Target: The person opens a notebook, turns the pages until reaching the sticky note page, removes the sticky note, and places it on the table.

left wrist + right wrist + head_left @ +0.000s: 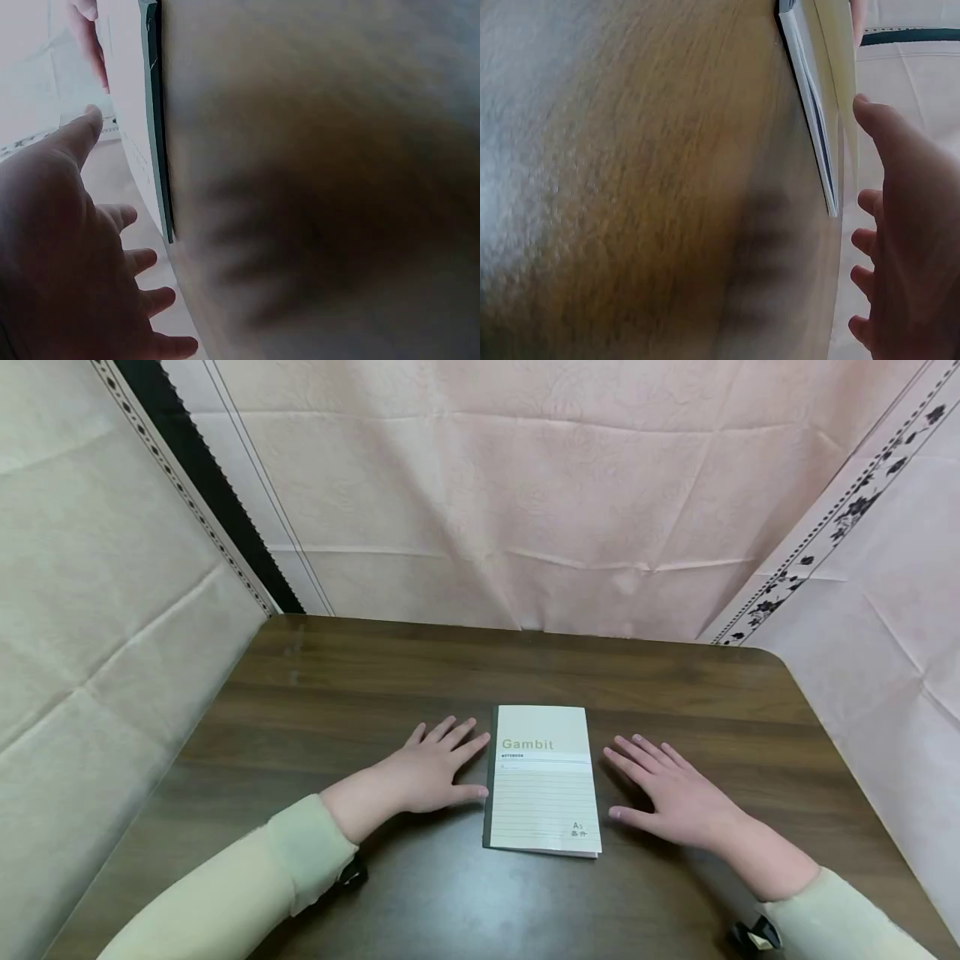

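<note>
A slim notebook (542, 814) is lying flat near the middle of the surface, between two hands, its writing facing the wearer. The pale cover is showing "Gambit" in gold-toned capital and small letters, with "NOTEBOOK" in tiny dark print beneath, then fine ruled lines, and "A5" at the lower right above two characters too small to read. A dark green spine (155, 97) is running down its left edge; on the opposite side, the cover is lifting slightly from the white pages (815, 112).

The left hand (435, 770) is hovering beside the spine, fingers straight and spread wide; whether the thumb is touching it, I cannot tell. The right hand (670, 793) is hovering just off the right edge, its fingers also spread wide.

Both arms are wearing pale green sleeves (247, 868), with a black device (753, 937) sitting under each wrist. The surface (420, 668) is brown, wood-grained and glossy, its far corners rounding. Around it, creased pale cloths (525, 502) are hanging, one bearing a band of black flowers (855, 510).
</note>
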`<state>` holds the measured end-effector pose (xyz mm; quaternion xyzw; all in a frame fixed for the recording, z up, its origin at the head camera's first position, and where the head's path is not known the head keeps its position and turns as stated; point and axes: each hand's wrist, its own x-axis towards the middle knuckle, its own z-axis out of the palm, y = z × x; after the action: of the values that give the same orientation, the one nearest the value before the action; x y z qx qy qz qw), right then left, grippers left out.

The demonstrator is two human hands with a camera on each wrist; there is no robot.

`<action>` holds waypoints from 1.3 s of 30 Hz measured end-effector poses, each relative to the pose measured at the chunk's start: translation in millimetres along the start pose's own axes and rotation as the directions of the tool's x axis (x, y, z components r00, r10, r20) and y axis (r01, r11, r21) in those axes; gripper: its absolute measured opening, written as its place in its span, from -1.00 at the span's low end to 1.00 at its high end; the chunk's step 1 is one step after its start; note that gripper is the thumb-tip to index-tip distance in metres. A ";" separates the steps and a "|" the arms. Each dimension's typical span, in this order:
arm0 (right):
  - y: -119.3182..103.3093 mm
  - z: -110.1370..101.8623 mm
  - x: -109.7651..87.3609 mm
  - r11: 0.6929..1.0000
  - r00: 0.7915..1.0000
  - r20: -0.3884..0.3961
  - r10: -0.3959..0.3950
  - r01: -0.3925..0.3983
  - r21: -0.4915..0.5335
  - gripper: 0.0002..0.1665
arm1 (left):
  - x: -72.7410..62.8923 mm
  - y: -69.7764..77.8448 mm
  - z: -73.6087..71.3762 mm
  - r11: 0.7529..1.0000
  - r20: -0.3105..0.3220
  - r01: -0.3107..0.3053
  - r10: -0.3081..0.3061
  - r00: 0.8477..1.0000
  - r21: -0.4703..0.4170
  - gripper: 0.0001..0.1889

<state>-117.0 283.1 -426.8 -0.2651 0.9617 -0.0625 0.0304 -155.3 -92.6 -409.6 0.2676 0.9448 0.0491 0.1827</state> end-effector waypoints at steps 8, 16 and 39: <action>0.7 8.4 9.9 1.000 0.998 0.052 -0.022 0.022 -0.004 0.09 | 13.1 7.1 3.1 0.999 0.059 0.039 -0.039 0.998 0.005 -0.06; 0.2 12.3 20.5 1.000 0.996 0.087 -0.016 0.015 0.014 0.12 | 18.6 11.5 7.4 0.999 0.076 0.041 -0.041 0.996 -0.004 -0.04; -6.2 12.8 33.4 0.996 0.991 0.130 0.029 -0.040 0.079 0.10 | 18.0 11.5 4.7 0.998 0.104 0.059 -0.060 0.993 0.014 -0.02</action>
<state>-141.4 259.3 -439.5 -0.2505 0.9588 -0.0839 0.1045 -162.1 -73.4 -417.4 0.2423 0.9418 0.0245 0.2319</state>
